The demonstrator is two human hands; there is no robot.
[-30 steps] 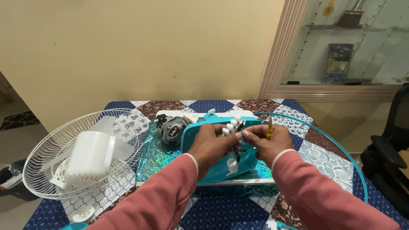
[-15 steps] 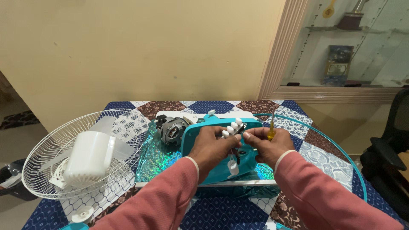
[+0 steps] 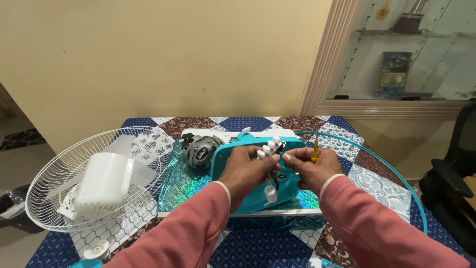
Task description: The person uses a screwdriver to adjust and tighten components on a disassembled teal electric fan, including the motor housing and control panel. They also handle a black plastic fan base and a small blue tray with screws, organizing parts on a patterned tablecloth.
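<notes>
A: From the head view we see a patchwork-covered bench [image 3: 248, 124] against a yellow wall.

B: Our left hand [image 3: 246, 168] grips the white switch block [image 3: 269, 147] over the teal fan housing [image 3: 233, 154]; our right hand [image 3: 310, 171] is clenched around a yellow screwdriver [image 3: 315, 153]. The wire grille [image 3: 64, 198] lies left.

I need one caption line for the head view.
Both hands, left hand and right hand, work on a teal fan housing; white grille alongside.

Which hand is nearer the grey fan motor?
Left. The left hand sits just beside the grey fan motor, on the teal housing; the right hand is farther off.
</notes>
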